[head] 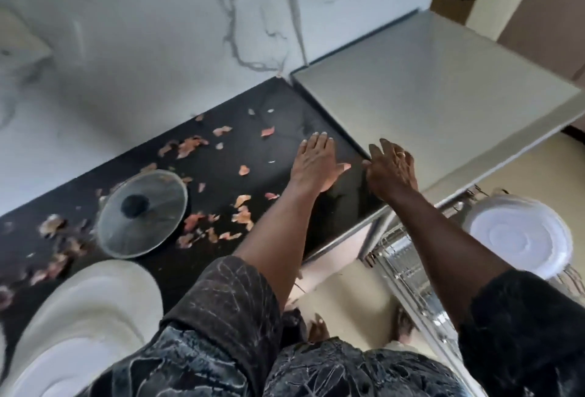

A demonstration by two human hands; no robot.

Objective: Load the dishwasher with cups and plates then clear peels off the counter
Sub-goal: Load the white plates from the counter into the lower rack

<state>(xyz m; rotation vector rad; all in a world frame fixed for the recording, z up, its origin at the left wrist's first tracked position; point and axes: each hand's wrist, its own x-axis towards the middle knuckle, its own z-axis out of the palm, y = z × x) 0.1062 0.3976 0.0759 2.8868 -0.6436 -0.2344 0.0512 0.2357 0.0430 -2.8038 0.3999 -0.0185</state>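
Pinkish-brown peels (242, 214) lie scattered over the black counter (332, 213). My left hand (316, 162) lies flat on the counter with straight fingers, to the right of most peels. My right hand (391, 169) hovers beside it at the counter's right edge, fingers loosely spread and holding nothing. Below on the right, a white plate (519, 235) stands in the dishwasher's wire rack (408, 267).
A glass pot lid (142, 213) with a black knob rests on the counter among the peels. White plates (85, 314) are stacked at the lower left. A grey appliance top (437, 93) adjoins the counter on the right. A marble wall rises behind.
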